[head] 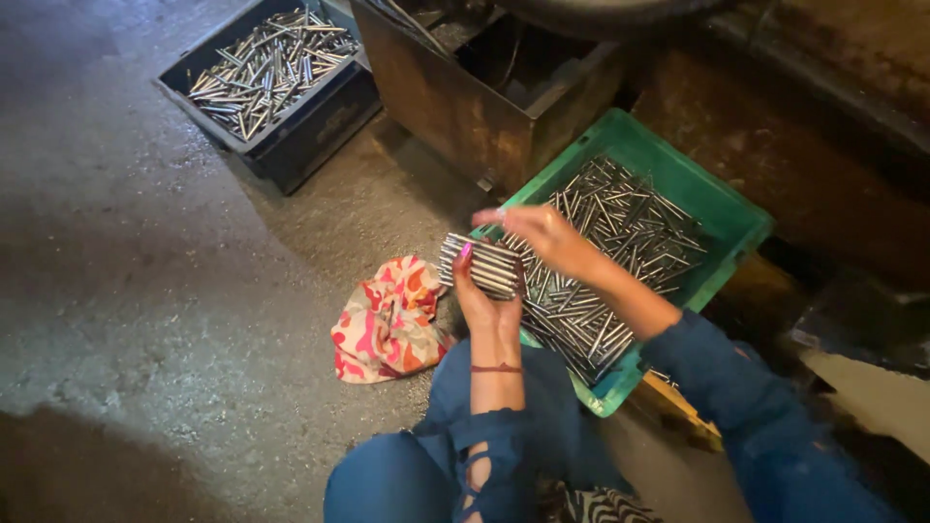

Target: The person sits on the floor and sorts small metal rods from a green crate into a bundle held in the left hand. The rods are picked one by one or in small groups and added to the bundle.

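At far left, up on the rough grey concrete floor, a dark rectangular plastic crate heaped with short silver metal rods sits well apart from the hands. Nearer, a crumpled orange, pink and white patterned cloth lies on the floor just beside the left hand. That hand's grip is wrapped loosely around a flat bundle of short silver metal rods, held upright above the floor at the crate's near corner; the bundle looks full, so a slack finger or a tilt could let the smooth rods fan out and scatter across the floor or onto the cloth. The right hand hovers at the bundle's top edge, fingers pinched together; whether it holds a rod I cannot tell. A careless push there could knock the row loose. Behind stands a rusty brown metal box, and to the right the green plastic crate of loose rods, crowding the reach.
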